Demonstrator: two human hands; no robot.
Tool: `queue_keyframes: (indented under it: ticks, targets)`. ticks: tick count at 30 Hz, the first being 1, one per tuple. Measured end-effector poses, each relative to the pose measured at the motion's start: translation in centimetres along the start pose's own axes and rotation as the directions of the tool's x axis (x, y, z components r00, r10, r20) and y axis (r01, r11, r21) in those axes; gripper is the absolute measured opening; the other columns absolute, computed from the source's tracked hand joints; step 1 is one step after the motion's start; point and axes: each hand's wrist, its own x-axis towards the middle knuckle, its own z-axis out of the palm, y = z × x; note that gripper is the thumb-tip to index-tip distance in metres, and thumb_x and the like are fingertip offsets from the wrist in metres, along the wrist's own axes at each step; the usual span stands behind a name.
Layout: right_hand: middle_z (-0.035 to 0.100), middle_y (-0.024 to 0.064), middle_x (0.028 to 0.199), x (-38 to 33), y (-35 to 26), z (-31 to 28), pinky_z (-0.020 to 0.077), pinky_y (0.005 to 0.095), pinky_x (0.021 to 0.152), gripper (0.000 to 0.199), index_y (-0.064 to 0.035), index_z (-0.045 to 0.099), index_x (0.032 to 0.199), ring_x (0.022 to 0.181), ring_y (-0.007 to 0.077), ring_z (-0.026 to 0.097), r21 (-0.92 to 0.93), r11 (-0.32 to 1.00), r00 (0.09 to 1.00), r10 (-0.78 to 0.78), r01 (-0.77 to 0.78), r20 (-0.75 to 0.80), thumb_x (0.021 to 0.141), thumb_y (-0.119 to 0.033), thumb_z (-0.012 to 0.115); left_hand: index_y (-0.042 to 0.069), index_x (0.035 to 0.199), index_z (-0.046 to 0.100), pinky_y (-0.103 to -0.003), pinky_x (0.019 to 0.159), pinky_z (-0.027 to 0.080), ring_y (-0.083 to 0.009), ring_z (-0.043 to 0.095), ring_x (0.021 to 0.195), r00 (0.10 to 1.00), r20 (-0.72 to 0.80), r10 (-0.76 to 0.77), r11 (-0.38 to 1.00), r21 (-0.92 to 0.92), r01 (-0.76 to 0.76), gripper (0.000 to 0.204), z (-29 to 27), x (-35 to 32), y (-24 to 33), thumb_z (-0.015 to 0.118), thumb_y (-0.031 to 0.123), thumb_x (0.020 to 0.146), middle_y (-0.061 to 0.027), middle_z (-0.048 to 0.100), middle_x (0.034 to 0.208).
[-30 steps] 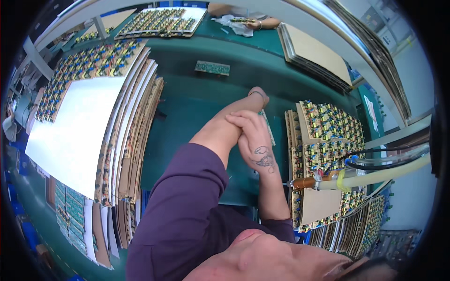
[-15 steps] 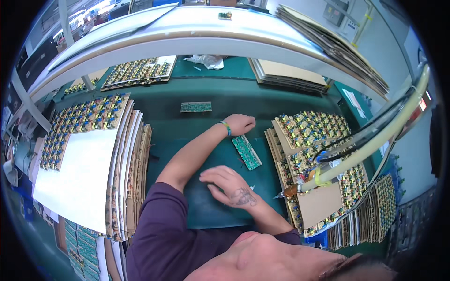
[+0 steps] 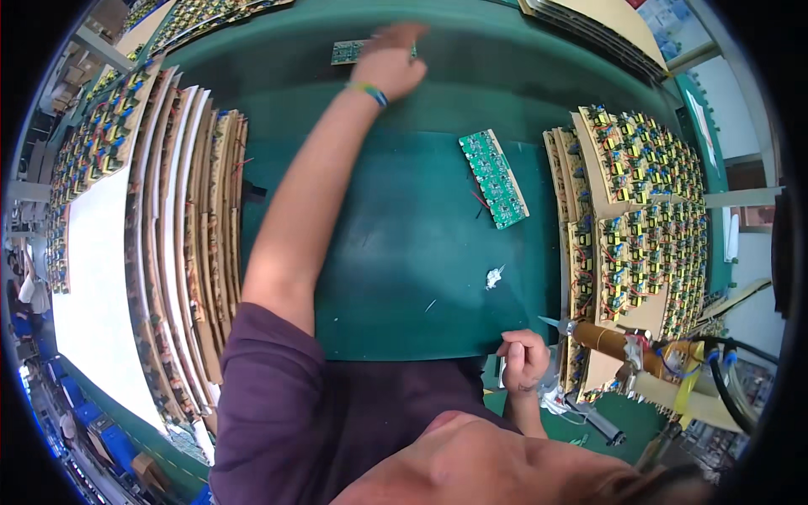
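My left hand (image 3: 391,66), with a coloured wristband, reaches over a green circuit board (image 3: 346,53) at the far side of the bench. It covers part of that board; its fingers are smeared by motion, so I cannot tell whether they grip it. My right hand (image 3: 524,358) is curled loosely closed near the bench's front edge, with nothing visible in it. Beside it points the pale tip of a dispenser nozzle (image 3: 599,337) with a brown barrel. Another green circuit board (image 3: 494,178), with red and black wires at its edge, lies slanted on the mat, untouched.
Tall stacks of cardboard sheets bearing component boards flank me, one stack (image 3: 189,244) left and another (image 3: 644,219) right. A white crumpled scrap (image 3: 494,276) lies on the green mat (image 3: 404,278). Flat cardboard (image 3: 598,34) is piled at the far right.
My left hand has moved from beside the near board to the far one. My right hand has drawn back toward the nozzle, its fingers curling. The view has tilted downward.
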Motion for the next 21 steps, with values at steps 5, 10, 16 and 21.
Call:
queue_keyframes:
  ticks: [5, 10, 16, 21]
  targets:
    - [0.058, 0.0058, 0.058, -0.6, 1.7, 0.4, 0.0435, 0.0308, 0.047, 0.013, -0.0018, 0.061, 0.082, 0.047, 0.0196, 0.055, -0.193, 0.977, 0.995, -0.083, 0.091, 0.048, 0.074, 0.003, 0.052, 0.022, 0.139, 0.033, -0.047, 0.104, 0.034, -0.0313, 0.042, 0.124, 0.97, 0.208, -0.123, 0.922, 0.386, 0.034, 0.064, 0.7, -0.4, -2.4, 0.054, 0.017, 0.079, -0.0113, 0.042, 0.137]
    - [0.058, 0.0056, 0.058, -0.4, 1.7, 0.6, 0.0429, 0.0306, 0.047, 0.012, -0.0019, 0.062, 0.082, 0.047, 0.0197, 0.055, -0.26, 0.963, 0.996, -0.057, 0.072, 0.067, 0.075, 0.0, 0.053, 0.026, 0.136, 0.038, -0.043, 0.097, 0.043, -0.0312, 0.046, 0.121, 0.937, 0.307, -0.165, 0.984, 0.11, 0.138, 0.063, -0.6, 1.9, -0.5, 0.059, 0.025, 0.077, -0.0123, 0.048, 0.131]
    - [0.059, 0.0069, 0.059, -0.1, 1.8, 0.9, 0.044, 0.0299, 0.047, 0.009, -0.0013, 0.061, 0.082, 0.047, 0.0203, 0.056, -0.212, 0.977, 0.997, -0.021, 0.035, 0.07, 0.078, -0.002, 0.053, 0.022, 0.136, 0.035, -0.043, 0.094, 0.043, -0.0331, 0.05, 0.115, 0.961, 0.257, 0.108, 0.968, -0.246, -0.043, 0.071, -7.3, 5.3, 7.6, 0.065, 0.025, 0.072, -0.016, 0.05, 0.126]
    - [0.059, 0.0067, 0.06, -0.6, 1.9, 0.9, 0.0445, 0.0298, 0.048, 0.01, -0.0018, 0.061, 0.083, 0.049, 0.0192, 0.056, -0.217, 0.976, 0.999, -0.023, 0.032, 0.042, 0.078, -0.001, 0.054, 0.018, 0.125, 0.049, -0.041, 0.08, 0.048, -0.0332, 0.057, 0.094, 0.911, 0.31, 0.273, 0.96, -0.144, -0.239, 0.059, -5.5, 0.5, 10.8, 0.066, 0.036, 0.072, -0.0147, 0.057, 0.099]
